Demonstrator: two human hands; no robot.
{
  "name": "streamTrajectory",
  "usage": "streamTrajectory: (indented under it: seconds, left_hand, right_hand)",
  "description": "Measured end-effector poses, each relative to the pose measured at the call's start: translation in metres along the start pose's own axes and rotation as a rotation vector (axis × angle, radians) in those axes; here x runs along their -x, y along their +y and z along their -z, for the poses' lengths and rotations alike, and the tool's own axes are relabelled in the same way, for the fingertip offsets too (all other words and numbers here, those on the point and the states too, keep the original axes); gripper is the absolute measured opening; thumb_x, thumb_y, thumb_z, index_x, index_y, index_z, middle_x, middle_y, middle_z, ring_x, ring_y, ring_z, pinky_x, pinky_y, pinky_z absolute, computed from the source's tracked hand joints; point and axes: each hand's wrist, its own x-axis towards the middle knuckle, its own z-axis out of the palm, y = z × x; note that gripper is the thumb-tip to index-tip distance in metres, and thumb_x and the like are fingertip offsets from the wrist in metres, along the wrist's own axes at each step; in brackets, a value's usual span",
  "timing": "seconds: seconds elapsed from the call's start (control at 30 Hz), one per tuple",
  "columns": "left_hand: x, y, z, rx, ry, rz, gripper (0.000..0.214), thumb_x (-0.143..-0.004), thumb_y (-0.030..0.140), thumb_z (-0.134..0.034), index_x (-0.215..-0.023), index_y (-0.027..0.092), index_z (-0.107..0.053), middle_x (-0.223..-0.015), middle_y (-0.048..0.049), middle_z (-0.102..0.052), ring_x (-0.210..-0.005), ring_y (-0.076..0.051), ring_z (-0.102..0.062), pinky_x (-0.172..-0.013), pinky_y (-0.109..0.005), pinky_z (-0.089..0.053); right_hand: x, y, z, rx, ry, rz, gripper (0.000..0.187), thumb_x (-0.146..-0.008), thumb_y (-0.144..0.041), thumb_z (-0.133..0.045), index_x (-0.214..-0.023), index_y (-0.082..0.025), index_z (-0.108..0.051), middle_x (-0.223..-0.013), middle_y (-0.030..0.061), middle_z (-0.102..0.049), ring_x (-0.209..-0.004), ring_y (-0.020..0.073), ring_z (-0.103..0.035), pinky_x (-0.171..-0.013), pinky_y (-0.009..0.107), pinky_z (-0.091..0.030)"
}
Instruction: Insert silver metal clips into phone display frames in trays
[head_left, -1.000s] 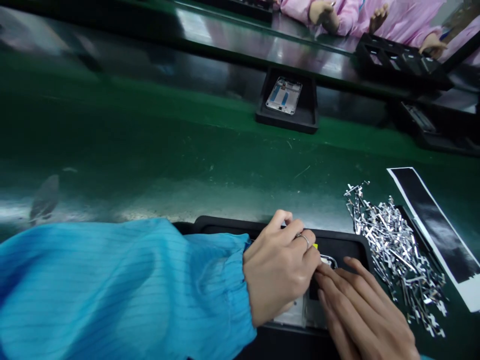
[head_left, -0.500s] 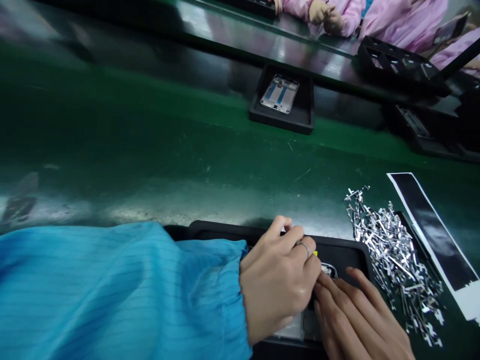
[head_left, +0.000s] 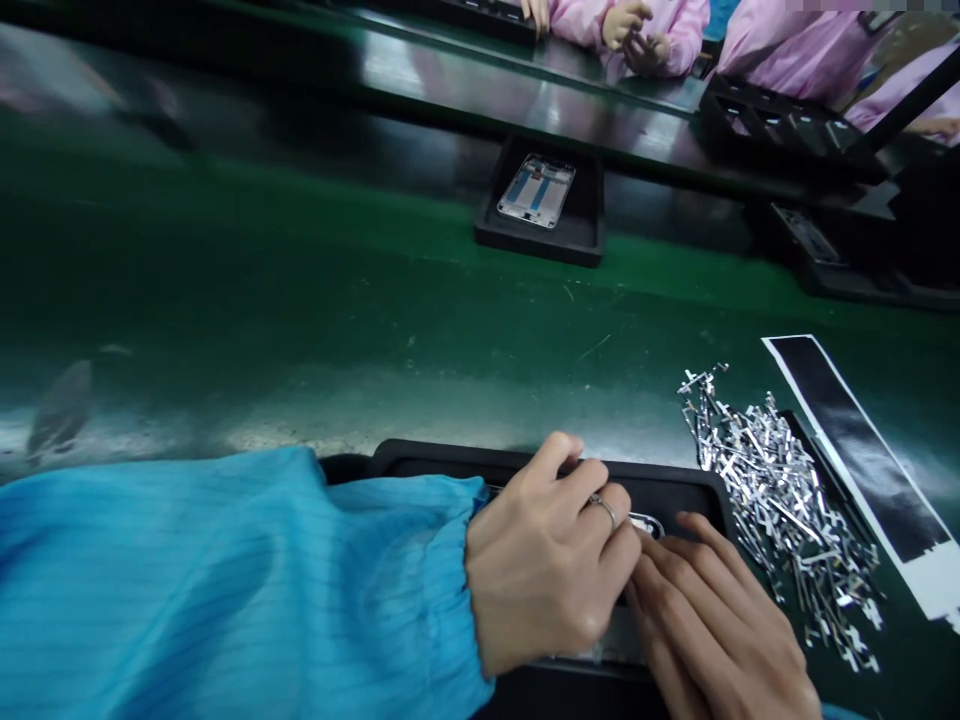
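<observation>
My left hand [head_left: 551,560], with a ring and a blue sleeve [head_left: 247,580], is bent over a black tray [head_left: 690,485] at the bottom. Its fingers are curled, and whatever they grip is hidden below them. My right hand [head_left: 720,620] comes in from the lower right, its fingertips meeting those of the left. Under both hands lies a phone frame [head_left: 646,523]; only its rounded silver corner and a grey part show. What the right fingers pinch is also covered.
Right of the tray is a pile of small silvery strips [head_left: 780,490], beside a black sheet with white edges [head_left: 855,440]. Farther off, another black tray [head_left: 589,240] holds a phone frame [head_left: 537,190] on the green bench [head_left: 300,300]. Co-workers in pink sleeves [head_left: 682,40] sit across.
The view has shifted slightly, so the far tray and strips appear farther left. A small yellow bit beside my left fingers is now out of sight. My hands keep nearly the same pose.
</observation>
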Motion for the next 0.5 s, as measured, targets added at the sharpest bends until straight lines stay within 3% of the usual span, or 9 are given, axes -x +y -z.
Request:
streamTrajectory:
  seconds: [0.27,0.5]
  left_hand:
    - [0.0017,-0.0043,0.003,0.21,-0.178,0.218,0.024,-0.078,0.01,-0.032,-0.06,0.011,-0.048,-0.068,-0.0047,-0.046,-0.064,-0.015,-0.033,-0.059,-0.031,-0.027]
    - [0.0015,-0.0045,0.0027,0.246,-0.175,0.231,0.023,-0.076,0.007,-0.034,-0.055,0.012,-0.042,-0.067,-0.0037,-0.045,-0.064,-0.015,-0.032,-0.059,-0.031,-0.025]
  right_hand:
    - [-0.0007,0.0007,-0.0013,-0.04,0.004,-0.043,0.027,-0.071,0.0,-0.037,-0.087,-0.009,-0.057,-0.093,0.0085,-0.06,-0.083,0.0156,-0.056,-0.082,0.035,-0.04]
    - [0.0002,0.0023,0.0007,0.036,-0.035,0.023,0.026,-0.071,-0.002,-0.038,-0.089,-0.008,-0.056,-0.1,0.0103,-0.057,-0.083,0.0165,-0.056,-0.078,0.033,-0.042]
